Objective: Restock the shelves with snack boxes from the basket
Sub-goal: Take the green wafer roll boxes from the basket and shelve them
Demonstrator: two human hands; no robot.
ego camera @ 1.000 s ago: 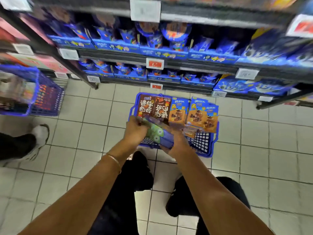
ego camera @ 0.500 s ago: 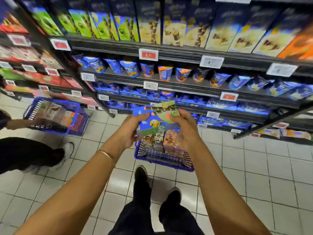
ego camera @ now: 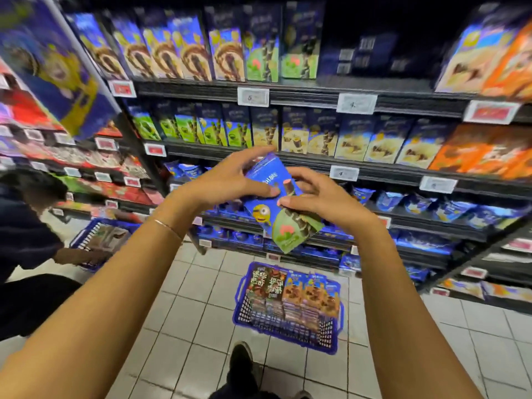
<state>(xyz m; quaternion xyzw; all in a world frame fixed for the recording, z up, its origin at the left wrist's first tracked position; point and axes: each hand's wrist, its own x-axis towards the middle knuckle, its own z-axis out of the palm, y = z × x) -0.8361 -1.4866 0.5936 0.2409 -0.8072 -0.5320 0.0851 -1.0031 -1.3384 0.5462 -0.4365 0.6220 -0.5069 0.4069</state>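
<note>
Both hands are holding a blue-and-green snack box [ego camera: 277, 214] in the air at frame centre, in front of the shelves [ego camera: 311, 92]. The box is tilting, with its blue end pointing toward 11 o'clock and its green end toward 5 o'clock. A yellow cartoon figure is showing on its face. Whether a second box is lying behind it cannot be told.

The left hand [ego camera: 230, 180] is gripping the box from the 10 o'clock side, fingers curling over the blue end and thumb pressing on the printed face. The right hand [ego camera: 322, 198] is gripping it from the 3 o'clock side, thumb on the face and fingers curling round the right edge. A thin bracelet [ego camera: 168, 227] is sitting on the left wrist.

The blue basket [ego camera: 328, 332] is standing on the tiled floor [ego camera: 195, 298] at 6 o'clock, below the held box and well apart from it. Upright basket boxes [ego camera: 293, 295] are filling its far half, dark ones toward 9 o'clock and orange ones toward 3 o'clock.

Green shelf boxes [ego camera: 264, 61] are standing on the top tier at 12 o'clock. Price tags [ego camera: 253, 97] are hanging on the shelf edges. At 9 o'clock another person [ego camera: 26, 226] is bending toward a second basket [ego camera: 86, 237].
</note>
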